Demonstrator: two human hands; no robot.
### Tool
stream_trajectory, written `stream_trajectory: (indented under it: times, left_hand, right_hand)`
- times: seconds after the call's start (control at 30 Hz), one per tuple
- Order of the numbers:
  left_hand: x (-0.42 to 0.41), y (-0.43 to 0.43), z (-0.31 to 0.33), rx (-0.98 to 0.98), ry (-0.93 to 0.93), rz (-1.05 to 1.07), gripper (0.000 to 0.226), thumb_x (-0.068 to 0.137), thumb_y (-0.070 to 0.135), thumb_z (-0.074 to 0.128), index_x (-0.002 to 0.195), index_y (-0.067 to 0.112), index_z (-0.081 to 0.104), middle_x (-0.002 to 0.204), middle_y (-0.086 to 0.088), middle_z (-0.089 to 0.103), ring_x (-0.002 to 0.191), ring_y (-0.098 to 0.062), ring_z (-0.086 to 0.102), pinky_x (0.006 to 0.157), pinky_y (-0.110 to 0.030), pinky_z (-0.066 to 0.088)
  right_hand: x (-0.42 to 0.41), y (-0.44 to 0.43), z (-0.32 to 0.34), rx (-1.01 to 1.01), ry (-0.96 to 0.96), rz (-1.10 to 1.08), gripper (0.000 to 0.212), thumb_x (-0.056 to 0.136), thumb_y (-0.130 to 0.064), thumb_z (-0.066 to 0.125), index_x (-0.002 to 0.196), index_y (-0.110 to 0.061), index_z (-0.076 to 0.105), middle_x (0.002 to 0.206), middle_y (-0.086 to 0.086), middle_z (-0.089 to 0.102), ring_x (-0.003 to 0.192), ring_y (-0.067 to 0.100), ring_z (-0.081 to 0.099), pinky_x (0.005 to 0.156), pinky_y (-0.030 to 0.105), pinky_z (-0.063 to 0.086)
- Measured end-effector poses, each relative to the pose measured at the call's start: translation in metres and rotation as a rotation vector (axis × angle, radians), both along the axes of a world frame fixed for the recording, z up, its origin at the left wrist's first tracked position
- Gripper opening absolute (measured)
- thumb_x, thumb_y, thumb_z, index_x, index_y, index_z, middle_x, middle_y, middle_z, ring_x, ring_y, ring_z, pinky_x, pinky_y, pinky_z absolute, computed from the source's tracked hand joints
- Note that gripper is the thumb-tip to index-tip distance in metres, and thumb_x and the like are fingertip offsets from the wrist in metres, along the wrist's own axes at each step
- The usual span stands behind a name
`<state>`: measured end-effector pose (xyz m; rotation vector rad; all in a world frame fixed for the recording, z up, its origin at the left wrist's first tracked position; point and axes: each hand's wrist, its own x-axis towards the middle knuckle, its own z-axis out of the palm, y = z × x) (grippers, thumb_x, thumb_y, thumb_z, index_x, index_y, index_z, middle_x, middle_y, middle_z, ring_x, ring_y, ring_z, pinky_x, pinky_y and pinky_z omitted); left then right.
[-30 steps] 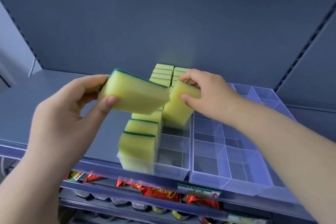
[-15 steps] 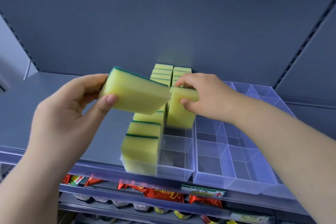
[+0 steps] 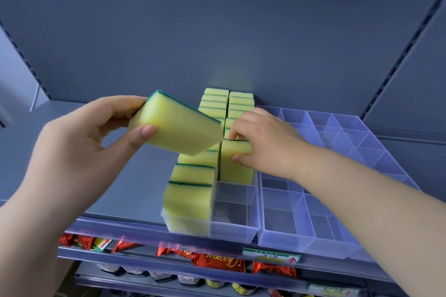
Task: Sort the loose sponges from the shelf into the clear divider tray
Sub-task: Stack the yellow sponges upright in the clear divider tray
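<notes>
Your right hand (image 3: 265, 144) pinches a yellow sponge (image 3: 235, 164) edge-on into the right column of the clear divider tray (image 3: 235, 231) so it packs like its neighbours, while the grip of your left hand (image 3: 79, 152) holds the next sponge (image 3: 178, 128) ready at ten o'clock.

The left forearm (image 3: 29, 236) enters bare from 7 o'clock. The left hand (image 3: 79, 149) is raised toward 9 o'clock of centre, thumb in front and fingers curled over the far edge, gripping a yellow sponge (image 3: 176, 128). The right forearm (image 3: 374, 212) reaches in from 4 o'clock. The right hand (image 3: 268, 144), just past centre toward 3 o'clock, knuckles up, pinches the top of a second sponge (image 3: 235, 164) between thumb and fingertips.
</notes>
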<state>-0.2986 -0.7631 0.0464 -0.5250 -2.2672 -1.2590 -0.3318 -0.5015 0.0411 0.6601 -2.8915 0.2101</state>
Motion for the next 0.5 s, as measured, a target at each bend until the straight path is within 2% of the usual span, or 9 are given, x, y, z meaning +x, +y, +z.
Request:
stream_trajectory:
  times: [0.2, 0.27, 0.33, 0.4, 0.43, 0.5]
  left_hand:
    - [-0.005, 0.003, 0.014, -0.084, 0.026, -0.068, 0.036, 0.076, 0.066, 0.056, 0.108, 0.049, 0.057, 0.103, 0.015, 0.065, 0.097, -0.011, 0.064, 0.089, -0.043, 0.05]
    - [-0.007, 0.004, 0.018, -0.081, -0.001, -0.115, 0.037, 0.076, 0.064, 0.057, 0.108, 0.046, 0.059, 0.104, 0.015, 0.066, 0.097, -0.01, 0.065, 0.09, -0.041, 0.05]
    - [-0.007, 0.007, 0.022, -0.076, -0.03, -0.177, 0.035, 0.076, 0.062, 0.059, 0.107, 0.045, 0.06, 0.105, 0.015, 0.067, 0.096, -0.009, 0.066, 0.088, -0.037, 0.052]
    - [-0.006, 0.016, 0.026, -0.069, -0.046, -0.235, 0.029, 0.078, 0.051, 0.063, 0.106, 0.044, 0.062, 0.103, 0.016, 0.068, 0.094, -0.008, 0.067, 0.085, -0.029, 0.053]
    - [-0.006, 0.021, 0.028, -0.076, -0.052, -0.261, 0.028, 0.078, 0.043, 0.066, 0.106, 0.042, 0.062, 0.102, 0.016, 0.069, 0.093, -0.006, 0.067, 0.084, -0.024, 0.052]
    - [-0.006, 0.033, 0.031, -0.123, -0.077, -0.295, 0.029, 0.077, 0.03, 0.067, 0.105, 0.036, 0.063, 0.1, 0.017, 0.069, 0.09, -0.002, 0.067, 0.082, -0.016, 0.05]
  right_hand:
    - [0.0, 0.007, 0.001, -0.015, -0.094, -0.003, 0.037, 0.079, -0.049, 0.063, 0.11, -0.032, 0.053, 0.106, -0.011, 0.047, 0.106, 0.009, 0.042, 0.074, 0.027, 0.037]
    - [0.001, 0.013, 0.004, -0.038, -0.146, -0.001, 0.027, 0.085, -0.048, 0.055, 0.108, -0.034, 0.054, 0.103, -0.015, 0.047, 0.098, 0.007, 0.044, 0.076, 0.028, 0.041]
    - [0.002, 0.02, 0.008, -0.101, -0.191, 0.013, 0.007, 0.091, -0.035, 0.049, 0.093, -0.039, 0.054, 0.095, -0.019, 0.048, 0.085, 0.005, 0.046, 0.078, 0.032, 0.045]
    - [0.003, 0.027, 0.011, -0.153, -0.232, 0.036, 0.032, 0.091, -0.015, 0.045, 0.073, -0.041, 0.046, 0.084, -0.019, 0.045, 0.079, -0.001, 0.045, 0.077, 0.03, 0.042]
    - [0.004, 0.029, 0.012, -0.163, -0.26, 0.037, 0.039, 0.089, -0.007, 0.043, 0.069, -0.04, 0.046, 0.082, -0.02, 0.043, 0.08, -0.002, 0.045, 0.078, 0.027, 0.039]
    - [0.004, 0.032, 0.013, -0.129, -0.27, 0.056, 0.039, 0.085, 0.003, 0.04, 0.084, -0.03, 0.062, 0.089, -0.018, 0.044, 0.087, 0.001, 0.044, 0.083, 0.025, 0.038]
